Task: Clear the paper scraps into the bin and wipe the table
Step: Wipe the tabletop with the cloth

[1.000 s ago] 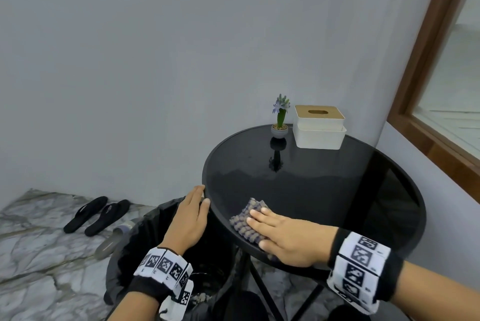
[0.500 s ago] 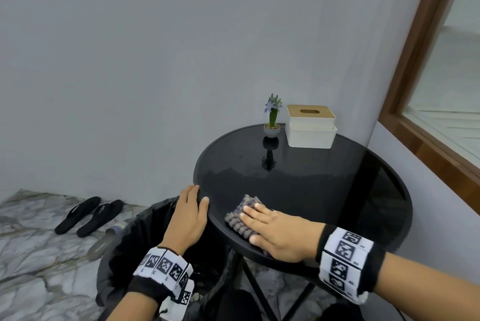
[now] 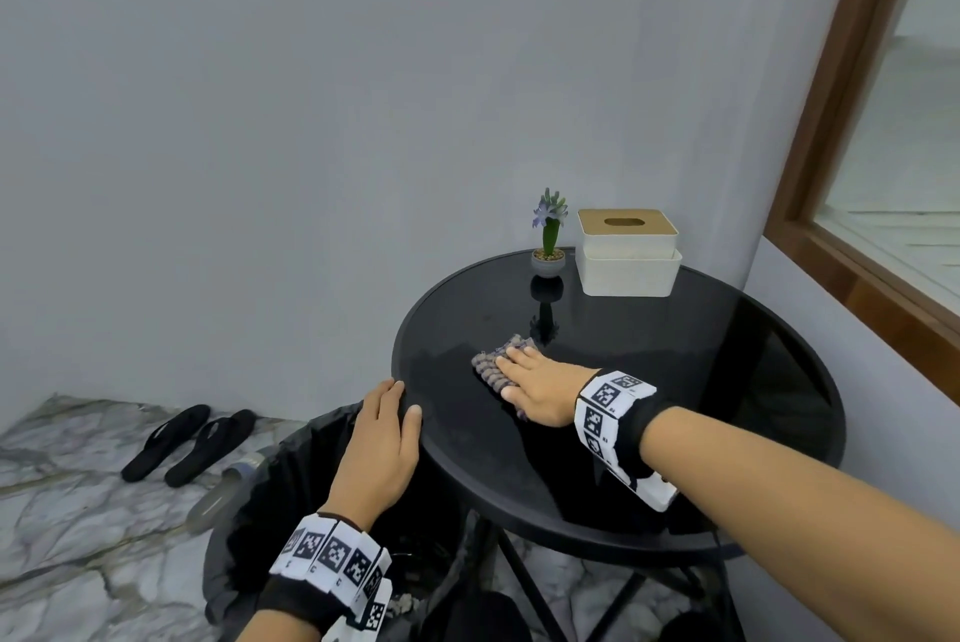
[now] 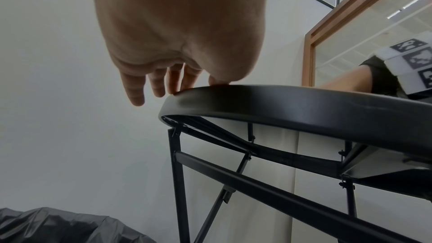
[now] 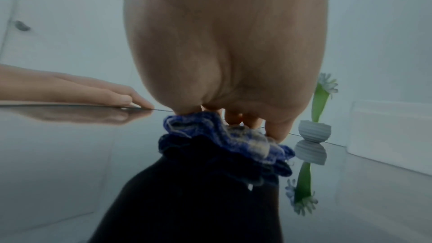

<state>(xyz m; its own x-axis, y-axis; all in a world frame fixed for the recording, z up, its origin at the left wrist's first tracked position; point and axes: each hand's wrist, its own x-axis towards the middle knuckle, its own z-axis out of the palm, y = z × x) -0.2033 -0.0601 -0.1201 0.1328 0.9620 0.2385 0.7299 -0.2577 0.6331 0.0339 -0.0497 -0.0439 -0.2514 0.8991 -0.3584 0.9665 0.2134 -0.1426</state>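
A round black glass table (image 3: 727, 381) stands by the wall. My right hand (image 3: 535, 381) lies flat with straight fingers on a knobbly blue-grey cloth (image 3: 491, 366), pressing it onto the glass left of centre; the right wrist view shows the cloth (image 5: 224, 139) bunched under the palm. My left hand (image 3: 384, 439) rests flat on the table's left rim (image 4: 257, 99), fingers straight, holding nothing. Below it stands a bin lined with a black bag (image 3: 270, 501). No paper scraps show on the table.
A small potted purple flower (image 3: 548, 239) and a white tissue box with a wooden lid (image 3: 628, 252) stand at the table's far edge. Black slippers (image 3: 187, 441) and a grey one lie on the marble floor at left. A wood-framed window (image 3: 857, 205) is at right.
My right hand has slid the cloth away from the near left edge toward the table's middle. The left hand stays on the rim.
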